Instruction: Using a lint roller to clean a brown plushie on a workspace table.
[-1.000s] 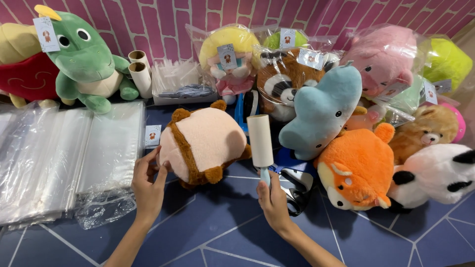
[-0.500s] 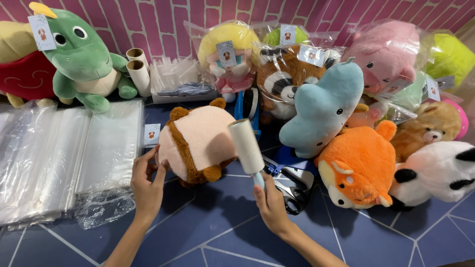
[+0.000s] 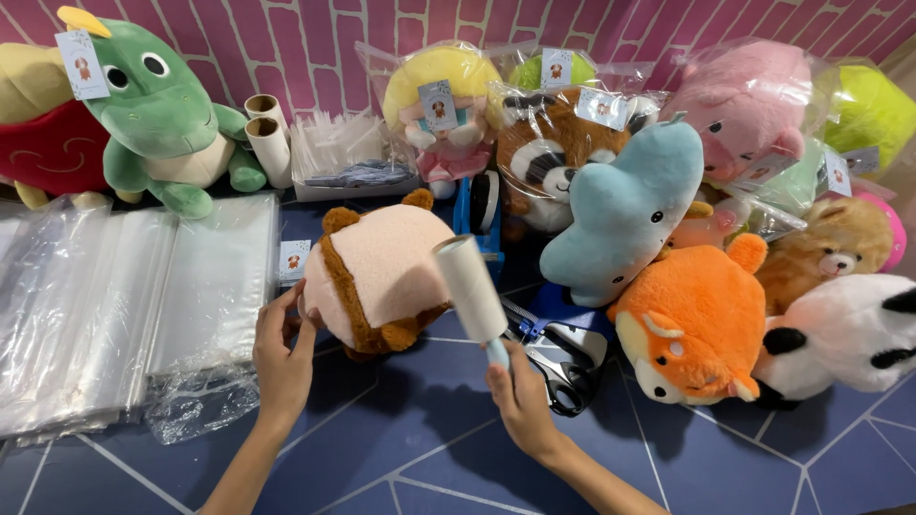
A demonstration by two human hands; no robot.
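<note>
The left hand (image 3: 282,360) reached up from the bottom edge, forearm angled to the upper right, with its fingers curled around the left end of a pink and brown plush toy (image 3: 377,281) and holding it in place on the dark blue worktop (image 3: 401,448). The right hand (image 3: 520,401) came in from the lower right, wrist bent slightly, closed around the light blue handle of a lint roller (image 3: 472,286). The roller's white head tilted up and to the left, lying against the right side of the plush toy.

Just right of that hand lay a pair of scissors (image 3: 563,377) with black handles, beside an orange plush fox (image 3: 697,329). A pale blue plush (image 3: 620,210) leaned above the fox, and a white and black plush (image 3: 849,334) lay further right. Stacks of clear plastic bags (image 3: 124,296) lay spread on the worktop left of the left hand. Behind them a green dinosaur plush (image 3: 157,114) sat against the pink brick wall (image 3: 315,48), with two cardboard tubes (image 3: 269,138) standing next to it. More plush toys wrapped in clear bags lined the back.
</note>
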